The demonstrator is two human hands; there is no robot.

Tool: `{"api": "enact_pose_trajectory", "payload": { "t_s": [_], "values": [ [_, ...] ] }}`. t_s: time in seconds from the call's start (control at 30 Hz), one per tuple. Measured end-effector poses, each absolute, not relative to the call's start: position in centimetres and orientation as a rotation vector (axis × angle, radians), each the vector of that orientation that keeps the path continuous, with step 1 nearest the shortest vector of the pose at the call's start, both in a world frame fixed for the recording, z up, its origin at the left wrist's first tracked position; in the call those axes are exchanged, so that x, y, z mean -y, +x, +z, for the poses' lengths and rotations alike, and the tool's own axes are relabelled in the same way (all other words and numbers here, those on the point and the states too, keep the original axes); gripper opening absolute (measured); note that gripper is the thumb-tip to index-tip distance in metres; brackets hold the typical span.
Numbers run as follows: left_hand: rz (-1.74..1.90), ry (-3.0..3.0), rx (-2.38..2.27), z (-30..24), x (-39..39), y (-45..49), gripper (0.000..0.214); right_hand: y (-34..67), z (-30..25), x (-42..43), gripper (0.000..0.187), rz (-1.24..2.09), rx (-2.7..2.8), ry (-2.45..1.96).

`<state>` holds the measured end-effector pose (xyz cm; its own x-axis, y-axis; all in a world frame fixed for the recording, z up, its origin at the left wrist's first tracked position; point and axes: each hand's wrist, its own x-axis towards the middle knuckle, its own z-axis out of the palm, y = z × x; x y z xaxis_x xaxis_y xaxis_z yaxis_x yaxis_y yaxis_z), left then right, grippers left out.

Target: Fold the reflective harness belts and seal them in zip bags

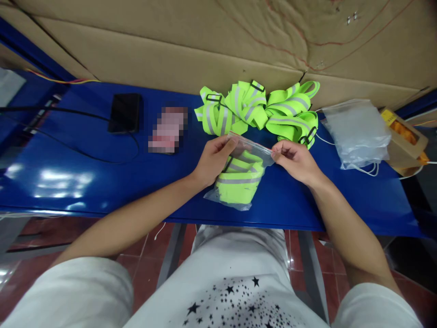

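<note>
A clear zip bag lies near the table's front edge, with a folded neon-yellow reflective strap inside it. My left hand pinches the left end of the bag's red-lined zip top. At the right end of that top, my right hand has its thumb and fingers closed on the plastic. The bag's mouth is stretched between both hands. Just beyond them sit several bundled neon reflective straps with black buckles.
On the right, a stack of clear plastic bags rests beside a brown cardboard box with orange contents. A black device with cables and a blurred pinkish item lie left on the blue table. Cardboard lines the back.
</note>
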<state>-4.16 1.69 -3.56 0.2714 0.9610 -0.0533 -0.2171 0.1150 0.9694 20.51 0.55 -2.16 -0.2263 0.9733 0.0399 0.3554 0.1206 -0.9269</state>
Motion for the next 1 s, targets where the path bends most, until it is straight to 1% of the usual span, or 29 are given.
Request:
{"api": "enact_pose_trajectory", "payload": {
  "t_s": [0.13,0.23,0.43,0.8,1.0],
  "values": [
    [1.106,1.227,-0.871,-3.7,-1.6,-4.2,0.036,20.4,-2.2,-0.4,0.023,1.107,1.722,-1.291],
    [1.094,1.322,-0.862,-3.6,-1.5,-4.1,0.039,20.3,-2.1,-0.3,0.02,1.109,1.717,-1.294],
    [1.064,1.333,-0.848,-3.4,-1.1,-4.0,0.038,19.9,-1.9,-0.1,0.019,1.166,1.701,-1.29],
    [1.074,1.489,-0.823,-3.5,-1.1,-3.9,0.039,19.2,-2.0,0.3,0.014,1.034,1.752,-1.257],
    [1.067,1.571,-0.764,-3.9,-1.1,-3.8,0.04,18.8,-2.2,0.5,0.014,1.052,1.767,-1.275]
  ]
}}
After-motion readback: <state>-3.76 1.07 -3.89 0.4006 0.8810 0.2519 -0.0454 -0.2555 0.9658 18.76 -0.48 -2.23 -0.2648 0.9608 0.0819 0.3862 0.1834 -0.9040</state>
